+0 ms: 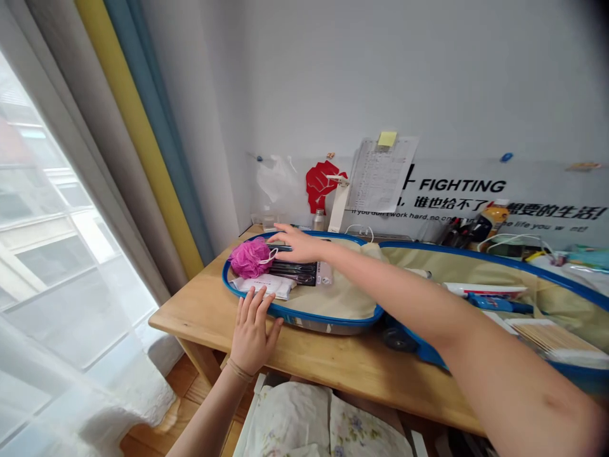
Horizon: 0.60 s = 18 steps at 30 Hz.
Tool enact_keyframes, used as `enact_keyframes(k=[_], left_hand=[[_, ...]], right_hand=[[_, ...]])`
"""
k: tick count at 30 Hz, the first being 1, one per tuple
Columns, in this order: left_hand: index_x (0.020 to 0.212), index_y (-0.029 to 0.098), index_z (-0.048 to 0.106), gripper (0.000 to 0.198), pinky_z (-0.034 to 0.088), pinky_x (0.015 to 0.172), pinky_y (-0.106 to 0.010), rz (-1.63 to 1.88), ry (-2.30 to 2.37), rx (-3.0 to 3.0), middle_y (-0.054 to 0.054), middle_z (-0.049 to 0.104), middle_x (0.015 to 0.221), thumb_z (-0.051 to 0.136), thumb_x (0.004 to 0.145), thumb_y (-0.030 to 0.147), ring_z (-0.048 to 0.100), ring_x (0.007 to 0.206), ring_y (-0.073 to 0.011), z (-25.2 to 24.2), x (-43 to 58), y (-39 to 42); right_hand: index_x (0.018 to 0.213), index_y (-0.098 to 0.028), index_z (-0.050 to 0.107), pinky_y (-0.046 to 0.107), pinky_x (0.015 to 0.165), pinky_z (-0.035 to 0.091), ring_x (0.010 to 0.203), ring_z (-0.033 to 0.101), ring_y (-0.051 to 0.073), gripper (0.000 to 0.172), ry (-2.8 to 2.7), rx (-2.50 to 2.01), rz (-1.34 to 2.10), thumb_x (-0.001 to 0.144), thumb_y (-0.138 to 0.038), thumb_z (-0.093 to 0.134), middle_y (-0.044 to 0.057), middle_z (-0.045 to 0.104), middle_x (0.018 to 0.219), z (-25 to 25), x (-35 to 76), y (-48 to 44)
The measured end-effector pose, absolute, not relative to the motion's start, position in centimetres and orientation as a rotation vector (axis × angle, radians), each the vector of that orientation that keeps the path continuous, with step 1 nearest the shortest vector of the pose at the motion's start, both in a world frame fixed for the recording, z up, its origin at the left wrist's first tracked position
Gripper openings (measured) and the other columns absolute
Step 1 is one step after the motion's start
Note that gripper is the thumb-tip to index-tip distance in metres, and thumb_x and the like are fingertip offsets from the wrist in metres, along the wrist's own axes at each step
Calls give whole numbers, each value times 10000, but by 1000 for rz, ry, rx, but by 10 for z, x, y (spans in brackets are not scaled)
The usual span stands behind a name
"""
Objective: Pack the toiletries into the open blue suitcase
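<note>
A blue-rimmed suitcase (349, 320) lies opened flat on the wooden desk. My left hand (252, 327) is spread on the near rim of its left half, fingertips by a white packet (266, 285). My right hand (299, 245) reaches across into the same half, fingers extended over black packaged items (297, 270) on a card; whether it presses on them I cannot tell. A pink mesh bath puff (250, 257) with a white cord sits at the left end, close to the right fingertips.
In the suitcase's right half lie a toothpaste tube (485, 290), a blue item (499, 304) and a pack of thin wooden sticks (556, 336). Behind stand a white lamp (339, 206) and an orange bottle (495, 219). Curtains (128, 146) hang at the left.
</note>
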State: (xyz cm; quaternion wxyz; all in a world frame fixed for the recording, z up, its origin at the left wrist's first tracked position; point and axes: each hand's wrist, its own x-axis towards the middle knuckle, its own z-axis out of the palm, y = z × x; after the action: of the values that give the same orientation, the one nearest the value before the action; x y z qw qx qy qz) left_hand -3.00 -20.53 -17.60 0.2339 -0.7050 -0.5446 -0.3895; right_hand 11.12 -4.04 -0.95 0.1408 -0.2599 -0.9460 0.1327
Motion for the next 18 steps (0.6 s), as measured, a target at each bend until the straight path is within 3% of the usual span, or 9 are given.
enact_keyframes(k=[5, 10, 14, 18], left_hand=[[1330, 175, 453, 468, 298, 1127, -545, -1091, -1468, -1928, -171, 509, 1398, 538, 912, 368, 320, 1414, -331, -177, -33, -204], [1235, 189, 502, 442, 360, 1097, -525, -1134, -1452, -1932, -159, 544, 1347, 583, 885, 447, 334, 1404, -340, -175, -40, -198], [1170, 188, 512, 398, 394, 1071, -510, -1138, -1416, -1918, -152, 584, 1262, 582, 885, 457, 370, 1380, -337, -173, -44, -195], [1119, 183, 513, 376, 412, 1051, -492, -1109, -1400, -1910, -144, 600, 1193, 597, 876, 457, 407, 1345, -335, -173, -47, -196]], right_hand=[[1212, -247, 629, 454, 1126, 321, 1381, 385, 272, 439, -2743, -957, 297, 839, -467, 562, 95, 378, 1515, 17, 215, -42], [1194, -251, 643, 412, 990, 456, 1146, 588, 264, 481, -2653, -1404, 251, 841, -528, 470, 84, 640, 1251, 17, 318, -49], [1175, -250, 649, 375, 878, 514, 1028, 650, 262, 498, -2533, -1779, 283, 819, -541, 456, 72, 701, 1142, 4, 378, -55], [1112, -225, 676, 412, 895, 515, 1012, 663, 296, 472, -2415, -1979, 219, 775, -504, 499, 98, 712, 1114, -7, 416, -52]])
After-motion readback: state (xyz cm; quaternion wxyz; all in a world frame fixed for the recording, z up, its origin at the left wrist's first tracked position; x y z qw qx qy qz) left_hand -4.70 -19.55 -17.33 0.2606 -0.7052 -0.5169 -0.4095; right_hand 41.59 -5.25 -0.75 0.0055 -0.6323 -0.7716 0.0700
